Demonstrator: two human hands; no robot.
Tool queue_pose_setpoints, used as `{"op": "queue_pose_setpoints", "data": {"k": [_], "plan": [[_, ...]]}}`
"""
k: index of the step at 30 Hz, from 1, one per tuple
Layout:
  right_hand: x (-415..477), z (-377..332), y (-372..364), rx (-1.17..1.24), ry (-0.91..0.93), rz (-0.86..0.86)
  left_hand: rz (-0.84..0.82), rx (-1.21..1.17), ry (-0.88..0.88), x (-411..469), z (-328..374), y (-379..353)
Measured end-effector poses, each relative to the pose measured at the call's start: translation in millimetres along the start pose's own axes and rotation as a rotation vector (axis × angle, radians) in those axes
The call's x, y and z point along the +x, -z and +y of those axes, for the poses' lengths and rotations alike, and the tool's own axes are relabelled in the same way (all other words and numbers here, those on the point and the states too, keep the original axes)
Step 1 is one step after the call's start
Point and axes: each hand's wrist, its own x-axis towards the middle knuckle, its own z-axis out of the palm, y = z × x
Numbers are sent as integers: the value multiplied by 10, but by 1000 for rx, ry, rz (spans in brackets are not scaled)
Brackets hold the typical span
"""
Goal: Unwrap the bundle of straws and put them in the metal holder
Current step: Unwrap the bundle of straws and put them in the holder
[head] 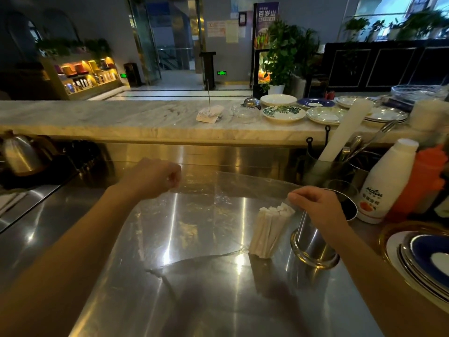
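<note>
**Wrap opened flat; straws standing beside holder**

Clear plastic wrap (pixel 194 215) spread wide over the steel bench (pixel 218 300), pulled taut between both hands. Left hand (pixel 155 177) clenched on the wrap's far-left corner, lifted off the bench, likely to keep the sheet open and clear of the straws. Right hand (pixel 315 205) pinching the wrap's right edge with fingers (pixel 295 197) closed on it, directly above the bundle of straws (pixel 269 231). Bundle upright, leaning slightly, foot on the wrap, near the bench's right edge. Metal holder (pixel 313 242) just beside the bundle to its right, tilted; partly hidden under right hand, so contents not visible. Straws not yet in the holder. Probable step: freeing the wrap from the bundle. Risk: loose bundle toppling once unsupported.
</note>
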Motion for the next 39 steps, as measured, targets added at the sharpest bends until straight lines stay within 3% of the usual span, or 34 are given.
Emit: {"op": "queue_pose_setpoints", "data": {"k": [5,9,12,16,21,25,28,32,36,39], "plan": [[65,-195,83,57,162,152,14,-45,15,-21,-18,-8],[109,-185,46,-108,154,17,-55,-71,41,-48,-19,-64],[120,-118,57,-16,136,123,-88,-135,42,-54,-22,-125],[111,-79,46,-153,129,-44,-113,-148,43,-51,-19,-202],[146,-29,173,-7,100,160,-50,-236,34,-45,21,-201],[136,55,201,-50,51,281,138,-225,-73,-17,133,-54],[121,108,217,-63,10,258,23,-182,-67,-4,198,-14],[108,128,218,-71,-7,228,119,-153,-32,19,241,-43],[87,131,183,-75,-8,187,-1,-155,-42,44,383,-121],[63,129,178,-49,6,180,9,-206,-127,87,618,-174]]}}
